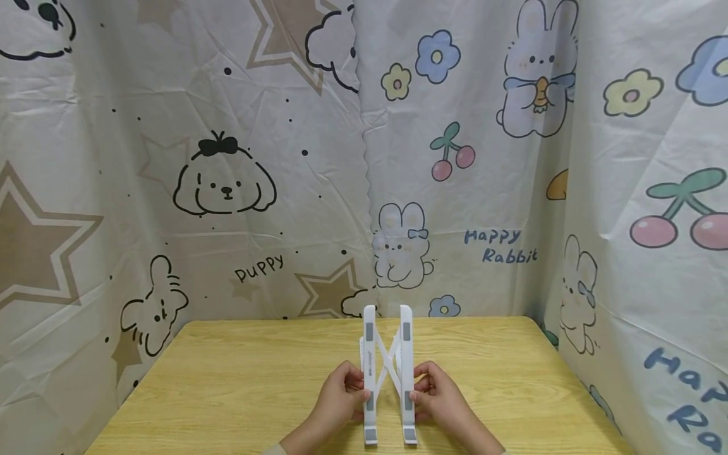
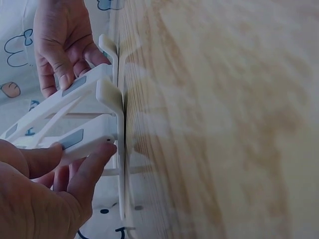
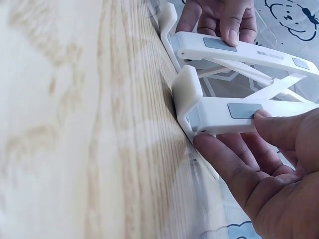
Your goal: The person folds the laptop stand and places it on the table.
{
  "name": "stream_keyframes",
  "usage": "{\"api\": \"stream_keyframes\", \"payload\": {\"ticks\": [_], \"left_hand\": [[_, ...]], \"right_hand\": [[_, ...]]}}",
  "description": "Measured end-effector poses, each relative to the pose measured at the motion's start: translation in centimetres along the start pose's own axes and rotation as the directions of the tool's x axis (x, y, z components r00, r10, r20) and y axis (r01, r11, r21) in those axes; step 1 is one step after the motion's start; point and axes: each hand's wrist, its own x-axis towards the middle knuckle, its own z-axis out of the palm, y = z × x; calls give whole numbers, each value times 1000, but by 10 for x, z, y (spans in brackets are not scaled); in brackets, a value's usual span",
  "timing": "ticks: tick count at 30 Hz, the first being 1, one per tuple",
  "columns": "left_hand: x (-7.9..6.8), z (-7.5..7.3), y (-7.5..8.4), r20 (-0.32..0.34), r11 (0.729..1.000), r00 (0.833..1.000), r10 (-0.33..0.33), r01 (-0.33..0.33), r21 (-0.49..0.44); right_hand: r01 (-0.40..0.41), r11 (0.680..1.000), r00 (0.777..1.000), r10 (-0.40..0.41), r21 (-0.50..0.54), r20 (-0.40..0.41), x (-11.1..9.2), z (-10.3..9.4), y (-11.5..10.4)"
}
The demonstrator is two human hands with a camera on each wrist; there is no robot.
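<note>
A white folding stand (image 1: pixel 388 363) rests on the table, at the part nearest the person; its two long bars run side by side, well apart, with crossed struts (image 3: pixel 274 85) between them; grey pads (image 3: pixel 244 110) are set along the bars, and upturned lips (image 3: pixel 187 91) stand at the stand's low near end, from which the bars slope up off the table.

At the stand's left side, the left hand (image 1: pixel 339 395) pinches the left bar, thumb on a grey pad, fingers behind and beneath; at the stand's right side, the right hand (image 1: pixel 445 398) pinches the right bar in the same way, thumb at the edge of a pad.

The wood-grained table (image 1: pixel 256 363) spreads to both sides of the stand and beyond it; behind the stand hangs a pale printed curtain (image 1: pixel 318 208), with a puppy face (image 1: pixel 225 178) up to the stand's left, a bow-wearing rabbit (image 1: pixel 402 249) just above its top, and blue "Happy Rabbit" lettering (image 1: pixel 500 246) to its right.
</note>
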Motion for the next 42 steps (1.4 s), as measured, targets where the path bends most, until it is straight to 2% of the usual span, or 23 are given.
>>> {"api": "stream_keyframes", "payload": {"ticks": [11, 23, 42], "left_hand": [[3, 2, 0, 11, 1000, 1000, -20, 20, 13], [5, 9, -1, 5, 1000, 1000, 15, -15, 21], [9, 16, 2, 3, 999, 1000, 10, -10, 39]], "right_hand": [[1, 1000, 1000, -1, 5, 7, 1, 4, -2], [-7, 1000, 1000, 7, 14, -3, 1, 10, -2], [6, 1000, 1000, -6, 22, 1, 7, 16, 1]]}}
